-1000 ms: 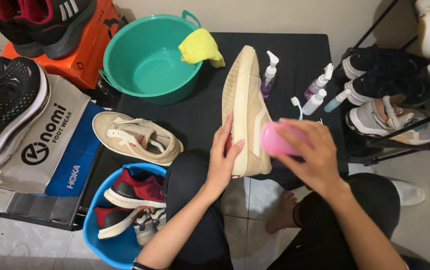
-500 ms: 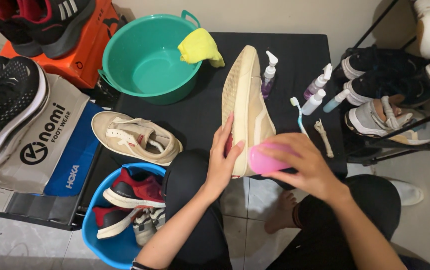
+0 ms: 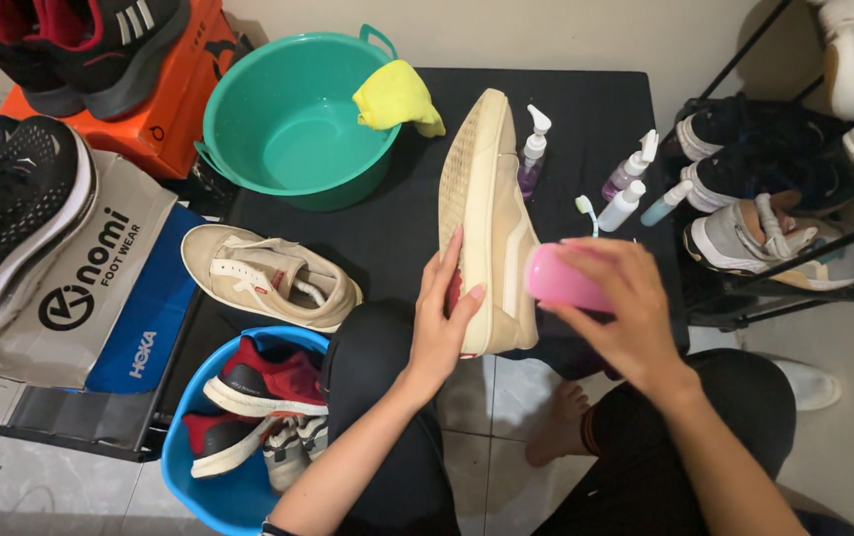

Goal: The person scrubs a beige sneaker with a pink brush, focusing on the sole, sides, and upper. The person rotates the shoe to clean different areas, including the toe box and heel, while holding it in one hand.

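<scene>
Standing on its side on the black table [image 3: 586,109], the beige shoe [image 3: 486,213] was steadied at its heel by the left hand [image 3: 442,323], fingers curled around it. The right hand [image 3: 620,308] gripped a pink brush [image 3: 561,281] against the shoe's side. Spray bottles [image 3: 630,179] stood just beyond, a green basin [image 3: 293,124] farther left.

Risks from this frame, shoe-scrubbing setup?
1. The beige shoe stands on edge, steadied only by the left hand; a hard push from the pink brush in the right hand might tip it.
2. The spray bottles stand close behind the shoe and may get knocked over.
</scene>
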